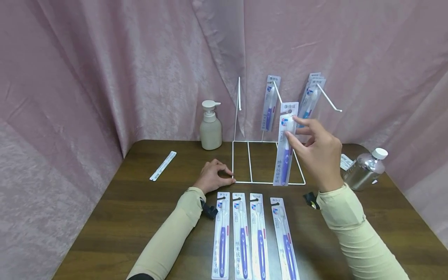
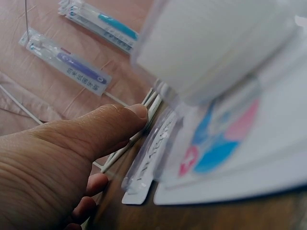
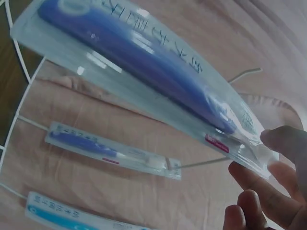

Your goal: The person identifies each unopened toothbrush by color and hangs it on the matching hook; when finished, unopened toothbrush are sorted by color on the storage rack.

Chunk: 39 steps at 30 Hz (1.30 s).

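Note:
My right hand [image 1: 316, 147] pinches a packaged purple toothbrush [image 1: 285, 155] near its top, thumb and fingers at the brush-head end. The pack hangs upright in front of a white wire rack [image 1: 250, 161]. My left hand [image 1: 214, 175] grips the rack's front left corner between thumb and fingers. On the rack's middle hook hangs another purple toothbrush pack [image 3: 105, 146]; the right hook [image 1: 329, 99] carries packs with a blue toothbrush [image 1: 309, 101] in front. The left hook [image 1: 239, 93] is bare. Several purple toothbrush packs [image 1: 242, 237] lie in a row before the rack.
A pump bottle [image 1: 210, 132] stands behind my left hand. To the right, a silver bottle with a white cap [image 1: 364, 171] stands by a small white card [image 1: 345, 161]. A narrow white strip [image 1: 163, 166] lies at the left. Pink curtain [image 1: 157, 70] hangs behind the table.

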### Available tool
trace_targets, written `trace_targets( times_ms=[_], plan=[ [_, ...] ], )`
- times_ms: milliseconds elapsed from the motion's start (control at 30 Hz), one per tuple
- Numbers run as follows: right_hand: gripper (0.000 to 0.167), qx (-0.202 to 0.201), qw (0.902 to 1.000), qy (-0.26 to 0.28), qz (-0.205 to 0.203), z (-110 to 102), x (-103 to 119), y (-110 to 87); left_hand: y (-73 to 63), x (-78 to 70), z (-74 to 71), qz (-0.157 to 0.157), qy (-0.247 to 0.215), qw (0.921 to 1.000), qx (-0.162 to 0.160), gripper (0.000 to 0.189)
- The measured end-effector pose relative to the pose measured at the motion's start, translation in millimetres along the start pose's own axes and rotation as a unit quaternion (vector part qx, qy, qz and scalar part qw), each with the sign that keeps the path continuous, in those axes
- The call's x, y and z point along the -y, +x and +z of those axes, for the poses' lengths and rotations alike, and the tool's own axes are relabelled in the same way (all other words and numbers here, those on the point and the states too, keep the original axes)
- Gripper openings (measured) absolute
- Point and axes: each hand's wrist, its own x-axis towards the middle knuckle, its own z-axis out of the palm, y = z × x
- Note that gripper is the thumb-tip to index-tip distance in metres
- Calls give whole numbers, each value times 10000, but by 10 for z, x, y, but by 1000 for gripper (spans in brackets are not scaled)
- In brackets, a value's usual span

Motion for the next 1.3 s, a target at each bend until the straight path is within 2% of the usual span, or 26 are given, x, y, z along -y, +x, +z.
trace_targets(
  times_ms=[167, 333, 500, 700, 967, 1300],
  plan=[
    [37, 91, 9993, 13, 349, 197, -47, 64, -15, -7, -25, 15, 51, 10000, 0, 20],
    [41, 107, 9988, -123, 461, 455, -180, 175, -33, -52, -34, 13, 61, 10000, 41, 20],
    [45, 62, 9985, -266, 473, 743, -334, 358, -36, -57, -26, 36, 64, 10000, 38, 21],
    [44, -80, 9977, -139, 660, 1004, -532, 584, -16, -36, -17, 89, 128, 9999, 44, 22],
    [41, -180, 9960, -273, 831, 1130, -750, 736, -17, -88, 7, 141, 89, 9998, 72, 22],
    [43, -242, 9955, -384, 831, 1073, -848, 733, -5, -168, 61, 227, 1, 9996, 162, 20]
  ],
)
